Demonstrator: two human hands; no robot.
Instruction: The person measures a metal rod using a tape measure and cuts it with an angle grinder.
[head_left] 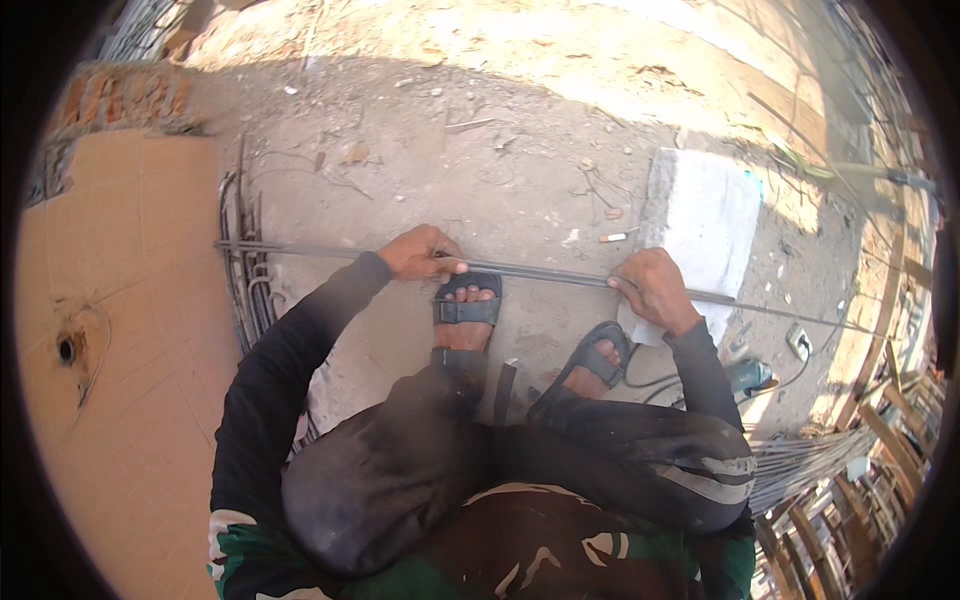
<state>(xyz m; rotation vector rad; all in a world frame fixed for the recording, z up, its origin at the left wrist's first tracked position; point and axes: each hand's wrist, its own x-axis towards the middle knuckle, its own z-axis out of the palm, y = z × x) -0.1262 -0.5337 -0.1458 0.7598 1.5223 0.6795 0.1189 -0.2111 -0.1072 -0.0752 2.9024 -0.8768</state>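
Note:
Several long thin steel rods (545, 272) run side by side across the ground in front of me, just above my sandalled feet. My left hand (420, 254) is closed round them, with the thumb along the near side. Farther right, my right hand (655, 288) grips the same rods in a fist, over the edge of a whitish sheet (705, 205). The rods' left ends lie across a pile of bent steel bars (240, 285). Toward the right, a thinner rod end reaches past the sheet. Both palms are hidden.
An orange-tan tiled slab (140, 280) stands at left. To the right lie a teal power tool (748, 377), a corded socket (798, 341), a bundle of rods (800, 465) and wooden strips (825, 545). A cigarette (612, 238) lies on the dusty ground beyond the rods.

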